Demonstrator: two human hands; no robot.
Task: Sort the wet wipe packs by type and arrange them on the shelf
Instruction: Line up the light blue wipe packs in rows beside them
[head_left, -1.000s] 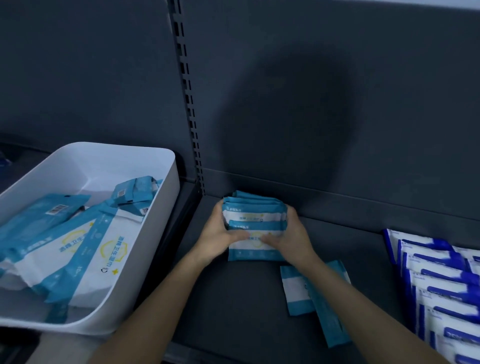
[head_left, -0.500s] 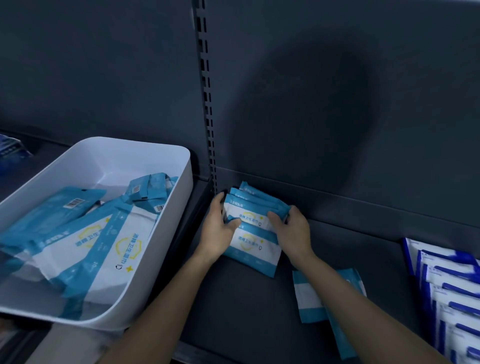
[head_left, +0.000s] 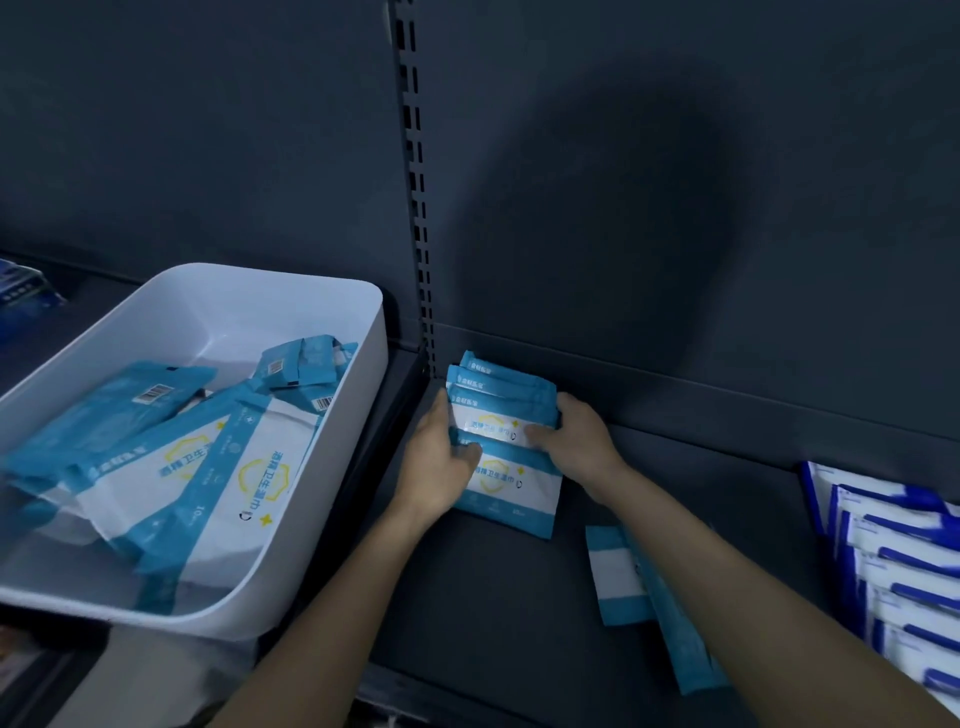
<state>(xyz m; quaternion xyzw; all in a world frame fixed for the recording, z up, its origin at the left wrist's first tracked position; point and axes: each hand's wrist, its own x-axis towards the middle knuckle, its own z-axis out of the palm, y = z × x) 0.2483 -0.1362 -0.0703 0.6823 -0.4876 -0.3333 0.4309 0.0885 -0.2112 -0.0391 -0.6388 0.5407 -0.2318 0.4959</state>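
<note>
In the back left corner of the dark grey metal shelf (head_left: 467, 597), seen from the head camera, a fanned stack of teal-and-white foil wet wipe packs (head_left: 506, 483) lies against the rear wall. The slick packs overlap loosely, so the front one could slide forward and the fan collapse if one side is released first. The left hand (head_left: 436, 467) grips the stack's left edge, thumb across the front pack. The right hand (head_left: 576, 447) curls round the right edge, fingertips pressing on top. More teal packs fill a white plastic bin (head_left: 375, 364) on the left. A row of dark-blue-striped white packs (head_left: 893, 561) stands far right.
</note>
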